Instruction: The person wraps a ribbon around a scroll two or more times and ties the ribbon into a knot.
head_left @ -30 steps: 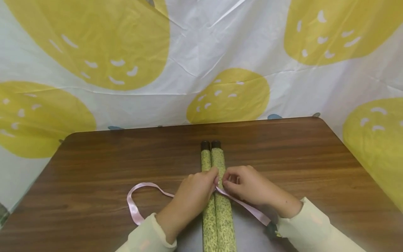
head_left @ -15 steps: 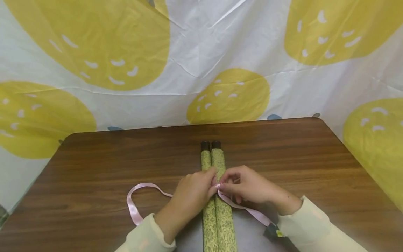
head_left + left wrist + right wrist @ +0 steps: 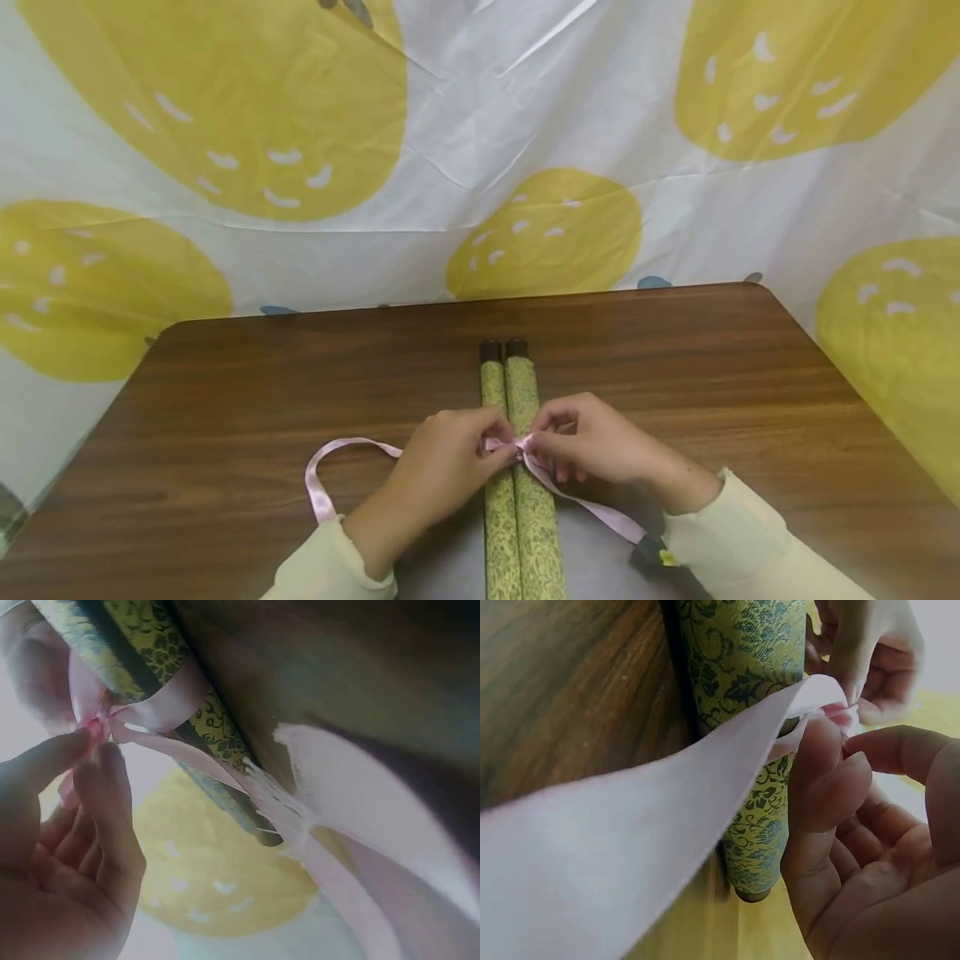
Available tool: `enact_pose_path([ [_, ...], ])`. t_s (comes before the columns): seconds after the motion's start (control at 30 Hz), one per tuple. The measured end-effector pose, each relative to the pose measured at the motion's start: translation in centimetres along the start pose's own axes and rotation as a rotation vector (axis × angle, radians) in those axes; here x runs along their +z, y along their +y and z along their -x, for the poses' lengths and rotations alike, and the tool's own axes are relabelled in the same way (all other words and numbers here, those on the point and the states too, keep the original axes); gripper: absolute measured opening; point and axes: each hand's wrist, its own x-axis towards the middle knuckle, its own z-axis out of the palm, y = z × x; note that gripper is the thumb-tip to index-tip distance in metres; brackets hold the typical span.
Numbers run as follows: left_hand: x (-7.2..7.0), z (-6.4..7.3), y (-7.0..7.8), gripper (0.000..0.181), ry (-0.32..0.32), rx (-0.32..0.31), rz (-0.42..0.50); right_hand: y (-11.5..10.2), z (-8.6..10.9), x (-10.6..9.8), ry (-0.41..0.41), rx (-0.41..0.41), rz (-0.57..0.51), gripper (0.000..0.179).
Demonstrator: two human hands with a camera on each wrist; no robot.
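Observation:
Two long rolls, like scrolls in green-gold patterned cloth with dark end knobs, lie side by side on the table; the right roll point(image 3: 537, 517) looks thicker than the left roll point(image 3: 501, 525). A pink satin ribbon point(image 3: 611, 518) crosses them and gathers into a knot point(image 3: 97, 727) on top. My left hand point(image 3: 442, 462) pinches the ribbon at the knot's left side between thumb and fingers. From the right, my right hand point(image 3: 596, 440) pinches it too, its fingertips point(image 3: 821, 742) close against the knot. One long ribbon end loops out left; the other trails toward the right sleeve.
The brown wood-grain table point(image 3: 315, 375) has rounded far corners. Behind it hangs a white curtain point(image 3: 465, 108) with large yellow fruit prints. A small dark object with a yellow spot point(image 3: 652, 552) lies by the right cuff. In the left wrist view, a frayed ribbon end point(image 3: 289, 735) shows.
My left hand has shifted slightly left, its thumb and finger parting from over the knot, which now shows. My right fingers have moved in from the roll's side to pinch the ribbon.

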Motion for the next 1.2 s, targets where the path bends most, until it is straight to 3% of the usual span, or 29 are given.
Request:
enact_pose_path([
  [0.1,-0.4,0.2,-0.4,0.005,-0.056,-0.062,0.133,0.1,-0.1,-0.1,0.031,0.016,-0.014,0.01],
  [0.23,-0.7,0.2,-0.9,0.005,-0.078,-0.079,0.223,0.2,-0.2,-0.3,0.065,0.034,-0.031,0.009],
  [0.6,-0.8,-0.6,-1.0,0.003,-0.123,-0.047,0.138,1.0,-1.0,-1.0,0.121,0.036,-0.043,0.007],
  [0.8,-0.1,-0.7,-1.0,0.007,-0.181,-0.045,0.325,1.1,-0.9,-1.4,0.098,-0.001,-0.017,0.014],
  [0.97,0.4,-1.0,-0.8,0.007,-0.169,-0.062,0.498,0.9,-0.7,-1.7,0.063,-0.005,-0.062,0.022],
  [1.2,0.2,-1.4,-0.7,0.012,-0.167,-0.078,0.55,0.8,-0.8,-2.3,0.03,0.031,-0.185,0.03],
])
